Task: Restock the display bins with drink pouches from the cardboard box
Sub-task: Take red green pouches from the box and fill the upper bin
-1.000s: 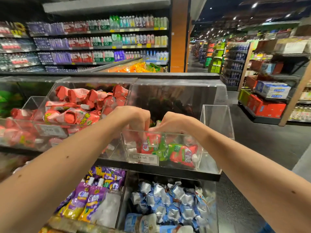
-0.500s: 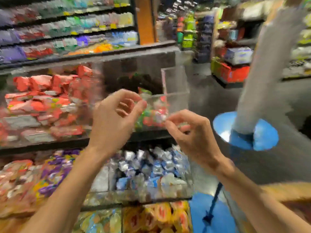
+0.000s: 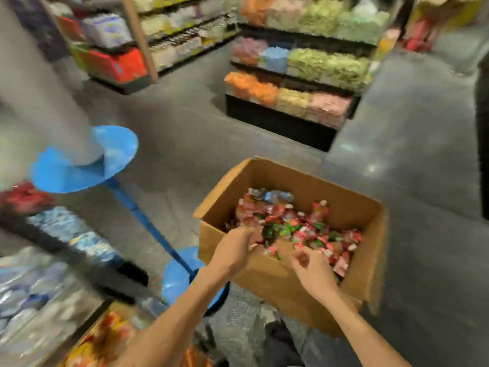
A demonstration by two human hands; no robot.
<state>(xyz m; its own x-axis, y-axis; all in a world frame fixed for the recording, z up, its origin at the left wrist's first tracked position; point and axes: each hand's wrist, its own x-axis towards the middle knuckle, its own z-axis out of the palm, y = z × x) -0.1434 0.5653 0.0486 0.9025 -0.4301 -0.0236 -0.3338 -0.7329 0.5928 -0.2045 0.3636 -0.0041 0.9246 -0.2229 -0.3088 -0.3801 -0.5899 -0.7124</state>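
Drink pouches [image 3: 299, 226] lie heaped inside the cardboard box [image 3: 270, 276]. Left hand [image 3: 232, 247] dips among them at its near-left corner, grip blurred beyond telling. Right hand [image 3: 312, 266] hovers over the near wall, fingers loosely curled, empty.

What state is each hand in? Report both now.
Left hand: fingers among the drink pouches in the cardboard box; grip cannot be told, blurred.
Right hand: loosely curled over the box's near wall, holding nothing.
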